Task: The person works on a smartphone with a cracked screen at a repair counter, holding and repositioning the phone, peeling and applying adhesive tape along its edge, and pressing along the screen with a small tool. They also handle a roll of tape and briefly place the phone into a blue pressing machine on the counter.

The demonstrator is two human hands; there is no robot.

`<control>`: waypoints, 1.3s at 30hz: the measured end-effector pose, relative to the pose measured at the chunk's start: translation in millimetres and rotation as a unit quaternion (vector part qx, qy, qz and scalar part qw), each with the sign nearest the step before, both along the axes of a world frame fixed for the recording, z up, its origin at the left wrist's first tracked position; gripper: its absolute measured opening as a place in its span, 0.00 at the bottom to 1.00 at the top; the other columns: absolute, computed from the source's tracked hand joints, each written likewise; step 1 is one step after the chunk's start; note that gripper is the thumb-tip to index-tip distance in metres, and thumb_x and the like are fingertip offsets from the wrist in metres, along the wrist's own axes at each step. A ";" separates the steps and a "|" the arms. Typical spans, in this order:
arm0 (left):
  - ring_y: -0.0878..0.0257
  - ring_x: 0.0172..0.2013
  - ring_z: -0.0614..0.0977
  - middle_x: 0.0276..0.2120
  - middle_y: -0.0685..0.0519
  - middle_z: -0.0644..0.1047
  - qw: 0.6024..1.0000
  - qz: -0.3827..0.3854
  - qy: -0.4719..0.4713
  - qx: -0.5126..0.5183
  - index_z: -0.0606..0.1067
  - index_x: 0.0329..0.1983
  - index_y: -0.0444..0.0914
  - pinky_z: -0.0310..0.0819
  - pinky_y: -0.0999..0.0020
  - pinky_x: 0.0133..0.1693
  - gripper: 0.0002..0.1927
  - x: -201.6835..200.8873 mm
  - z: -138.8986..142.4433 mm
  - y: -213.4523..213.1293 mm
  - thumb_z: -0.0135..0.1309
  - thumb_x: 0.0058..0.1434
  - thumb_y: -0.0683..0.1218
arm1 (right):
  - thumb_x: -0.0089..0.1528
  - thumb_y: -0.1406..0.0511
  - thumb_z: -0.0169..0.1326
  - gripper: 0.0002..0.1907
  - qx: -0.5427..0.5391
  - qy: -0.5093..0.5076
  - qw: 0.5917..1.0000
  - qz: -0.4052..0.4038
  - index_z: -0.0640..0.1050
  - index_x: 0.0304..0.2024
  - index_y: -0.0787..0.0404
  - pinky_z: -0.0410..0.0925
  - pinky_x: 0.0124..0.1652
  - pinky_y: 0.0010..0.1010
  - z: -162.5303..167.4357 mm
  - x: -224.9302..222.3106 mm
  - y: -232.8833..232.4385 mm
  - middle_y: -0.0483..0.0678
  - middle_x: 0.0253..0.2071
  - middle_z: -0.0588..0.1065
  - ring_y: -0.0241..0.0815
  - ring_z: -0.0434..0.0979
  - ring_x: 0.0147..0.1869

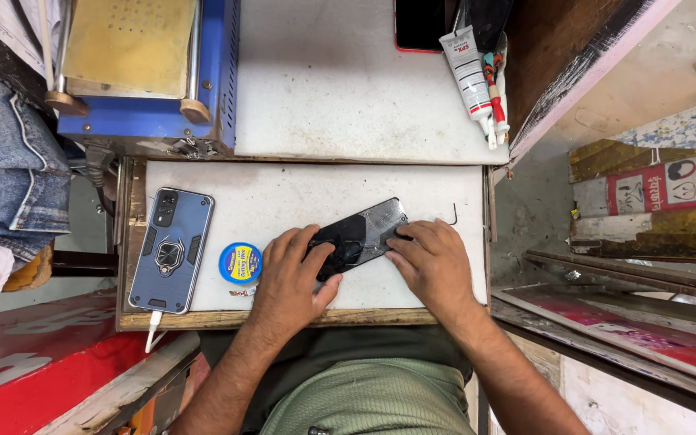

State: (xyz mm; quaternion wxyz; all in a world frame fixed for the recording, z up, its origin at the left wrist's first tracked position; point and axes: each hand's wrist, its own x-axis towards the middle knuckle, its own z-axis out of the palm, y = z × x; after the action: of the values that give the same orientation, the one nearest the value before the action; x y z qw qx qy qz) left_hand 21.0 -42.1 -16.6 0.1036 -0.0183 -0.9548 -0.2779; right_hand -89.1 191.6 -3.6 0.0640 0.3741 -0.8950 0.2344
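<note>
In the head view, a dark phone [362, 234] lies tilted on a white board [300, 193], its upper end pointing to about 2 o'clock. The left hand [293, 272] rests on the phone's lower end, fingers spread and pressing down flat, not curled around it. The right hand [431, 262] sits at 3 o'clock of the phone, fingertips bent against its right edge; whether they pinch anything cannot be told.

At 9 o'clock of the left hand, just beside it, lies a round blue tin [240, 263]. Farther toward 9 o'clock lies a second phone in a grey case [171, 250], with a white cable [153, 329] plugged in at its lower end. At 11 o'clock stands a blue machine [151, 72]. At 1 o'clock lies a white tube [468, 72].
</note>
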 end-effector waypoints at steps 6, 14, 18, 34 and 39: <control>0.42 0.63 0.67 0.63 0.38 0.68 1.000 0.001 0.003 0.009 0.73 0.59 0.36 0.62 0.44 0.62 0.31 0.9 -5.5 -0.4 0.66 0.55 0.51 | 0.55 0.59 0.67 0.17 0.017 -0.008 0.997 0.078 0.84 0.46 0.54 0.65 0.60 0.45 9.9 -11.9 0.7 0.43 0.52 0.78 0.46 0.75 0.59; 0.42 0.63 0.68 0.63 0.39 0.69 1.000 -0.002 0.016 -0.002 0.67 0.66 0.36 0.63 0.44 0.62 0.36 0.5 -0.8 0.6 0.66 0.56 0.51 | 0.57 0.62 0.67 0.14 0.013 0.059 0.989 0.136 0.83 0.46 0.53 0.67 0.61 0.48 11.8 -26.2 -1.7 0.43 0.49 0.78 0.44 0.76 0.57; 0.43 0.62 0.69 0.63 0.39 0.69 1.000 -0.005 0.010 -0.014 0.68 0.66 0.37 0.64 0.44 0.61 0.37 -1.0 -0.3 0.7 0.66 0.56 0.51 | 0.56 0.61 0.67 0.13 0.025 0.066 0.986 0.150 0.84 0.44 0.51 0.66 0.60 0.49 5.8 -28.9 1.6 0.43 0.48 0.79 0.44 0.77 0.55; 0.47 0.62 0.70 0.63 0.45 0.71 0.998 -0.053 0.005 -0.024 0.71 0.64 0.41 0.66 0.46 0.59 0.35 -6.6 -4.3 -20.9 0.67 0.55 0.56 | 0.58 0.63 0.66 0.10 0.032 0.069 0.989 0.126 0.83 0.42 0.52 0.66 0.62 0.49 -5.0 -26.6 0.3 0.41 0.47 0.79 0.41 0.76 0.52; 0.47 0.62 0.69 0.63 0.45 0.70 0.999 -0.040 0.003 -0.034 0.71 0.64 0.41 0.66 0.46 0.60 0.35 -3.4 -7.3 -16.7 0.67 0.55 0.57 | 0.60 0.64 0.65 0.09 0.011 0.035 0.995 0.096 0.82 0.43 0.54 0.65 0.62 0.47 -3.1 -23.0 -1.0 0.40 0.47 0.79 0.41 0.77 0.54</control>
State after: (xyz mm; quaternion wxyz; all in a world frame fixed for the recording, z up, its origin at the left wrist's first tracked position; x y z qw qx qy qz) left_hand 17.6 -58.9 -23.9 0.0947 -0.0612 -0.9618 -0.2496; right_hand -112.1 190.6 -6.7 0.0680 0.4670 -0.8546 0.2165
